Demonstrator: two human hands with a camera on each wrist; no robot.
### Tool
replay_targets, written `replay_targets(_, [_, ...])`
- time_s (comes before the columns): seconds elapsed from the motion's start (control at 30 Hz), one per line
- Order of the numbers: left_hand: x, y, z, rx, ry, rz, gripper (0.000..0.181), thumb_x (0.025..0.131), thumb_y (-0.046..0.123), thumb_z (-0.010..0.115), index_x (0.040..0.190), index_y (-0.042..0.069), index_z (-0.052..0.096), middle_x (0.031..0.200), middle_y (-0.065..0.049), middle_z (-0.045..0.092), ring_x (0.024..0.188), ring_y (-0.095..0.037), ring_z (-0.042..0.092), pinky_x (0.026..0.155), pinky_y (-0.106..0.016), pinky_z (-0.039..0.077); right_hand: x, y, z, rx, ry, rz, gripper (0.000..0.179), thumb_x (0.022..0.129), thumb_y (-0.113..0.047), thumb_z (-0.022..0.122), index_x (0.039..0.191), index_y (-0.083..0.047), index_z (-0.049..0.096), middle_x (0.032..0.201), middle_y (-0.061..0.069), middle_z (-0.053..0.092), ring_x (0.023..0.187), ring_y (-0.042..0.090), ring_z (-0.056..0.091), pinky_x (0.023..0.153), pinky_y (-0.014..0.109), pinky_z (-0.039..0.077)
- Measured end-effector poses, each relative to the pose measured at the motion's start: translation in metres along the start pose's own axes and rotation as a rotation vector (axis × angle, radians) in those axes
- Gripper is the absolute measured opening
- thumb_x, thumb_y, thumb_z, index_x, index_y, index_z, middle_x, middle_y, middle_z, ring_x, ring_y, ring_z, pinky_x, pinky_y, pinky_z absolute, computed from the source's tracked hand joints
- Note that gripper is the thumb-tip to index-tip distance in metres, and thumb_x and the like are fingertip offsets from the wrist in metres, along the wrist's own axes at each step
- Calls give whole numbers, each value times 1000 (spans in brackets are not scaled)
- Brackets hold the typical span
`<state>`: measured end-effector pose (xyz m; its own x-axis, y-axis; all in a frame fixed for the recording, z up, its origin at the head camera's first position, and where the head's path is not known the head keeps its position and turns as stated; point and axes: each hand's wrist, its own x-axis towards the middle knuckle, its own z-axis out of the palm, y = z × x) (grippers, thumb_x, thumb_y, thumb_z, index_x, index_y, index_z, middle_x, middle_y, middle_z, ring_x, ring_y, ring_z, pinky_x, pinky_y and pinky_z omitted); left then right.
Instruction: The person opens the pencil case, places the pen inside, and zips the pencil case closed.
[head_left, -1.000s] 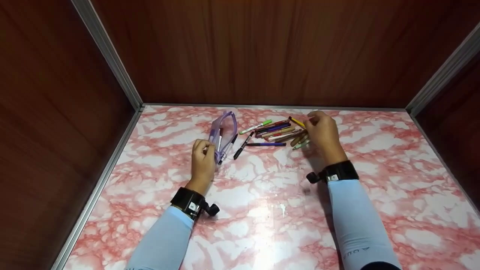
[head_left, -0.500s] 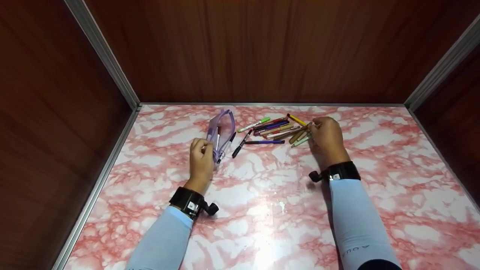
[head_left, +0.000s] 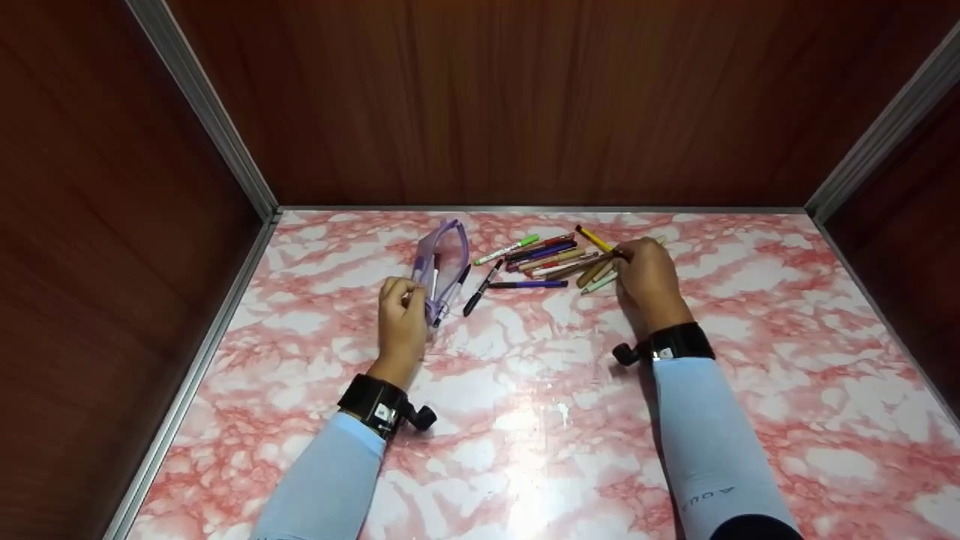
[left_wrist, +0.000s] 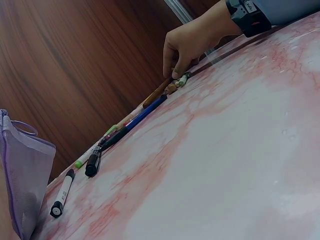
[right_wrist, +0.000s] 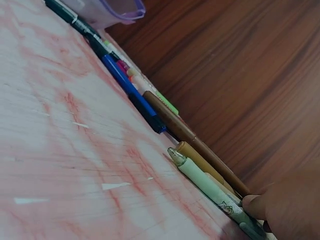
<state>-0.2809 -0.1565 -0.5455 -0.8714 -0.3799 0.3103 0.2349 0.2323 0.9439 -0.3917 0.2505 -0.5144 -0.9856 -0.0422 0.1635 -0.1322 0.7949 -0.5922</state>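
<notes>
My left hand [head_left: 403, 319] grips the near end of a purple mesh pencil pouch [left_wrist: 31, 172], whose mouth gapes toward the right. A white marker [head_left: 436, 277] shows within the pouch's outline. At the right end of a pile of pens, my right hand [head_left: 651, 277] pinches the end of a brown pen [right_wrist: 200, 144] between thumb and fingers. Its other end lies low over the pile. Just below it are a tan pen [right_wrist: 202, 164] and a mint-green pen [right_wrist: 202, 181]. A yellow pen [head_left: 594, 238] lies behind the brown one. My right fingertips are partly hidden in the head view.
Between pouch and pile lie a black marker [head_left: 483, 288], a green-capped marker [head_left: 507, 249] and a blue pen [head_left: 529, 284]. A white-and-black marker [left_wrist: 62, 194] is beside the pouch. Wood-look panels [head_left: 525, 105] enclose the marbled table [head_left: 487, 420] at the back and sides.
My right hand has shifted from the yellow pen's end to the brown pen's end, which has swung up toward my fingers. My left hand keeps its hold on the pouch.
</notes>
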Motion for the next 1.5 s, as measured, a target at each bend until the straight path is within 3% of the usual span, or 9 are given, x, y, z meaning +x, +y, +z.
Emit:
replay_targets(0.17, [1,-2,0,14,16,24,12,103,5,65,96,-2,72,109,-10,59,85,-15,56,72,-22,50,0,-1,-1,-5,-10,-7,24,112,-6,65,127,3,81,131,30,71,128,52,67,113,67,55])
replay_targets(0.37, [1,-4,1,4,24,11,13,104,6,65,96,-1,71,110,-8,58,84,-15,56,70,-21,50,0,-3,-2,46,-54,20,31,113,-7,57,131,5,79,136,31,73,127,48,70,107,63,59])
replay_targets(0.5, [0,-3,1,-20,9,-21,14,105,8,64,98,-2,70,111,-6,57,79,-15,57,59,-22,51,1,-2,-4,146,-74,69,37,114,-10,54,141,5,74,136,31,74,121,42,71,100,55,59])
replay_targets(0.6, [-1,-2,1,-27,5,-25,14,106,7,64,99,-3,70,112,-6,57,79,-15,58,57,-22,52,1,-1,-6,232,-65,94,39,115,-12,55,146,4,71,133,30,75,114,37,72,94,45,59])
replay_targets(0.73, [0,-2,0,-15,17,-4,13,105,5,64,99,-3,72,112,-8,58,83,-14,57,65,-21,52,2,-2,-8,348,-29,120,38,114,-12,59,147,0,73,126,27,75,99,25,72,79,27,58])
replay_targets(0.8, [0,-2,0,-14,17,-1,13,105,5,65,99,-4,72,111,-8,58,82,-15,57,64,-21,52,2,-3,-9,399,-15,140,37,114,-13,61,147,-3,74,123,27,75,89,20,71,69,24,57])
replay_targets(0.9, [1,-3,0,-11,24,14,14,105,5,65,98,-3,72,111,-8,59,83,-14,56,67,-21,51,2,-6,-11,464,-12,161,37,113,-13,62,146,-3,75,122,27,75,82,17,73,64,25,59])
replay_targets(1.23, [0,-2,0,-8,29,37,14,104,3,64,97,-5,73,109,-13,60,84,-15,56,75,-21,49,2,-28,-14,548,-13,188,34,112,-15,67,143,-2,77,136,23,75,105,20,76,92,29,65])
replay_targets(1.5, [0,-2,1,-7,15,5,15,105,6,64,100,-4,72,111,-9,58,84,-16,57,67,-22,51,-2,-58,-14,548,-67,184,36,110,-23,73,144,-11,78,132,12,77,109,22,79,101,40,66])
